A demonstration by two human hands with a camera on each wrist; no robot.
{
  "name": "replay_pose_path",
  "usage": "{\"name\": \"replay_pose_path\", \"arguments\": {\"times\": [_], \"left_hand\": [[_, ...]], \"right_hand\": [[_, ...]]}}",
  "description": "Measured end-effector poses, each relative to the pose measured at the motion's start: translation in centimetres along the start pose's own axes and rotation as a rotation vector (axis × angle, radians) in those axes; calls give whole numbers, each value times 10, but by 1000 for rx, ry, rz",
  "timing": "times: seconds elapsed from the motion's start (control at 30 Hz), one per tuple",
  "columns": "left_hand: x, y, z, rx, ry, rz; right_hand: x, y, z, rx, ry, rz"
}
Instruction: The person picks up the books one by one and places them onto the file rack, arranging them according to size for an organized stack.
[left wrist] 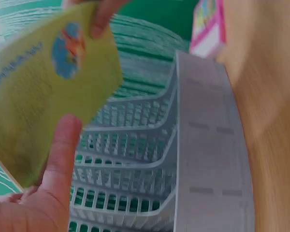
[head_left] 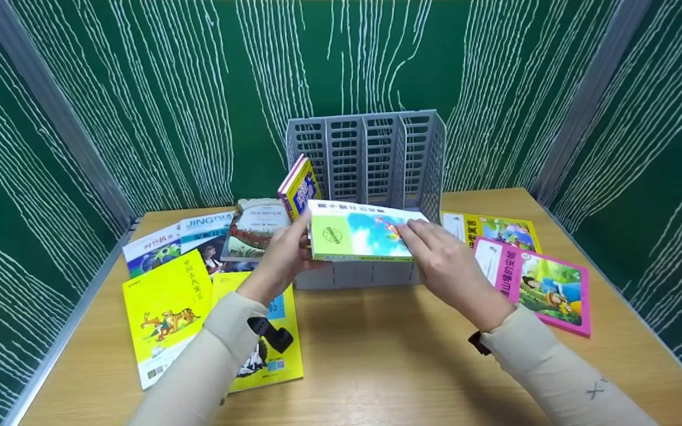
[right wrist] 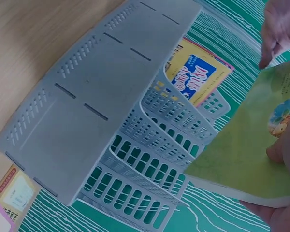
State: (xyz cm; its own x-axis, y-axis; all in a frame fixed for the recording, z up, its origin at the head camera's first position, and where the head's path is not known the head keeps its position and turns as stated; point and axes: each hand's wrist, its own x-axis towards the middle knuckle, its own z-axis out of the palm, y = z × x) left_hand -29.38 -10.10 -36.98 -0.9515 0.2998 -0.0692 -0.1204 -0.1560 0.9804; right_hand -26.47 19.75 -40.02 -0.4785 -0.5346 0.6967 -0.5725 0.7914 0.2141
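Observation:
A thick green-and-white book [head_left: 370, 235] with a blue picture is held level in front of a grey magazine rack [head_left: 379, 157]. My left hand [head_left: 282, 257] grips its left end, thumb along the cover in the left wrist view. My right hand [head_left: 444, 254] holds the other end, fingers over the top. The right wrist view shows the book's green cover [right wrist: 237, 150] with the right thumb pressing on it and white page edges beneath. Inside the rack's leftmost slot stands a yellow book [head_left: 301, 188] with a blue title panel, leaning outward.
Left of the rack lie several overlapping books, among them a yellow one with a tiger [head_left: 169, 313] and a white-and-red-brown one [head_left: 256, 231]. On the right are a pink-bordered book [head_left: 554, 290] and a yellow book [head_left: 510, 231]. Green walls surround the wooden table [head_left: 376, 367].

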Motion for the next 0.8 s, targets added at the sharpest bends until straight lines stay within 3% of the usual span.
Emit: {"name": "replay_pose_path", "arguments": {"times": [0.23, 0.37, 0.63, 0.8], "left_hand": [[4, -1, 9, -90, -42, -77], [3, -2, 13, -97, -2, -104], [1, 1, 21, -124, 145, -61], [0, 0, 21, -105, 180, -1]], "right_hand": [[-4, -1, 10, -68, 37, -66], [-6, -2, 15, -78, 45, -90], [-4, -2, 23, -61, 72, -101], [-1, -3, 25, -46, 71, -95]]}}
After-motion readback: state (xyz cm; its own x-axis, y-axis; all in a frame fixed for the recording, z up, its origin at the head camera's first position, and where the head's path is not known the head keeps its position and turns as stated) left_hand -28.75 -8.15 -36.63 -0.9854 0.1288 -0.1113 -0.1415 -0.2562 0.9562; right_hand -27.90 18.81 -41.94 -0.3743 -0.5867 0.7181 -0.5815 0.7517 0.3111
